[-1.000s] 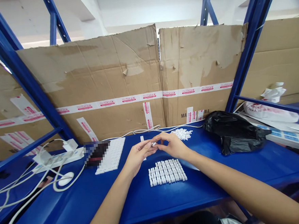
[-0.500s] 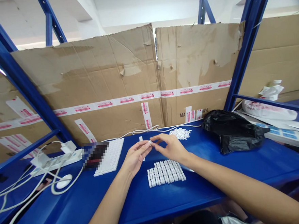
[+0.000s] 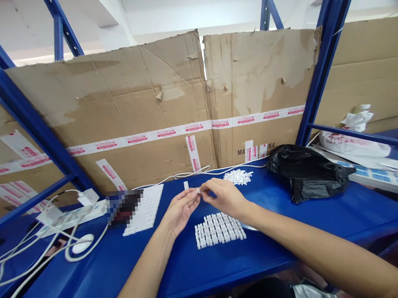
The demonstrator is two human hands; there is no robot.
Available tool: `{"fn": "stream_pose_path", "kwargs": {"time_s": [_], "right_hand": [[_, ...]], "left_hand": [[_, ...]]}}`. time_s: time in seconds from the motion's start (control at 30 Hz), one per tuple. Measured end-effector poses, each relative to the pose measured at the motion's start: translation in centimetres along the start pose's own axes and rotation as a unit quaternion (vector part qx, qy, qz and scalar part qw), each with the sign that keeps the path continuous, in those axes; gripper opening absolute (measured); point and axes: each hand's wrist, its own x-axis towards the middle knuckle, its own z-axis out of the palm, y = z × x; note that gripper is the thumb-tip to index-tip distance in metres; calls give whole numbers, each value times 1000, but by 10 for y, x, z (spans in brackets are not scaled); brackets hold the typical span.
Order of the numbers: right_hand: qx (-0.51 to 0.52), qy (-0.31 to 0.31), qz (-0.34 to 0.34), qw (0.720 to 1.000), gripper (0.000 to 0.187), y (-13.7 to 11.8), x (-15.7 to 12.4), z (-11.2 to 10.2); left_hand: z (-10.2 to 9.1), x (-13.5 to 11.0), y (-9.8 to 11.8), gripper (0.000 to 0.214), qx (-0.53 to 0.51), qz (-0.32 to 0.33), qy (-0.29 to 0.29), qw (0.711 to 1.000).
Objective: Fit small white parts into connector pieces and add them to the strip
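Observation:
Both hands meet above the blue table, fingertips touching. Between the thumb and fingers of my left hand [image 3: 182,209] is a small white piece [image 3: 198,191], too small to identify. My right hand [image 3: 224,196] pinches at the same piece from the other side, its fingers bent. Just below the hands lie rows of small white plastic pieces [image 3: 220,229] set side by side. Behind my left hand a narrow white strip [image 3: 186,185] shows in part. Beyond my right hand is a loose heap of tiny white parts [image 3: 238,177].
A white slab of packed pieces [image 3: 145,211] lies left, partly under a blurred dark object [image 3: 124,207]. Farther left are a power strip [image 3: 72,217], cables and a round white device [image 3: 83,243]. A black plastic bag [image 3: 309,173] sits right. Cardboard sheets [image 3: 141,103] stand behind.
My right fingers have turned and closed in more tightly at the small white piece. The hands stay together in nearly the same place, and the view has shifted slightly.

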Motion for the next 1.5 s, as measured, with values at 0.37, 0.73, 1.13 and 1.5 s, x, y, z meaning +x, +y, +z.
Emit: {"fn": "stream_pose_path", "kwargs": {"time_s": [0.37,0.73,1.13,1.5], "right_hand": [[-257,-107,221,935,11,64,4,-42],[82,-118,121,982,31,9,2,-6],[34,-96,130,986,20,0,1,-2],[-191,-152,252,936,23,40,7,-23]], "left_hand": [[5,-10,7,35,108,85,9,991],[-2,-5,-5,27,360,300,25,883],[6,-14,-7,17,523,409,47,747],[-2,-9,1,24,411,305,54,858]]}}
